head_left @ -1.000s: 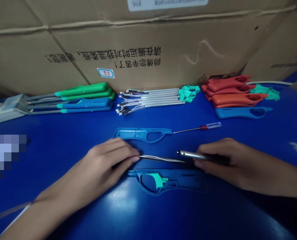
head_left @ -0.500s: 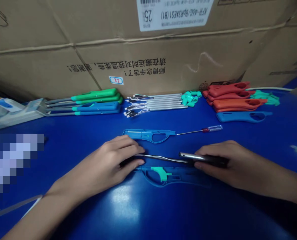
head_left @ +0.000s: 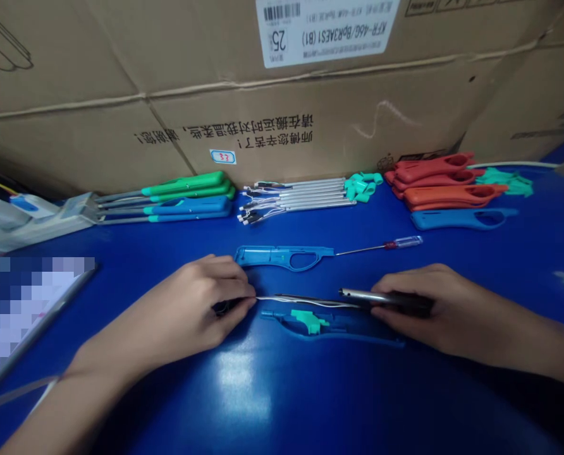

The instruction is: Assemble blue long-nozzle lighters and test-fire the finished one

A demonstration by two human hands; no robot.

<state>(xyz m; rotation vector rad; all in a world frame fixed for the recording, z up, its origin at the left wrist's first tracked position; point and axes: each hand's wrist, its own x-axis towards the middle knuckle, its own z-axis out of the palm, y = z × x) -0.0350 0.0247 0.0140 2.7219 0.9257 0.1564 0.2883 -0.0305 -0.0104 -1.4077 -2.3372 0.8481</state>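
My left hand (head_left: pixel 210 300) is closed, its thumb and fingertips pinching a thin white wire (head_left: pixel 267 298). The wire runs across to my right hand (head_left: pixel 419 306), beside a thin dark strand. That hand grips a silver metal tube (head_left: pixel 358 294), whose open end points left; a dark part inside the grip is mostly covered. Just below the wire lies one blue lighter shell half (head_left: pixel 358 337), with a green trigger (head_left: pixel 309 321) set in it. Above the wire rests the other blue shell half (head_left: pixel 263 256), close to my left fingers.
A screwdriver (head_left: pixel 405 242) touches the upper shell's right end. Behind are finished-looking lighters (head_left: pixel 187 205), metal tubes with wires (head_left: pixel 315 193), green triggers (head_left: pixel 360 186) and red shells (head_left: pixel 434 167). A cardboard box (head_left: pixel 215 120) walls the back. A blurred-out device (head_left: pixel 49 316) sits left.
My left hand has drawn left, exposing more of the white wire. The lower shell half appears slightly higher and tilted differently. My right hand has hardly moved.
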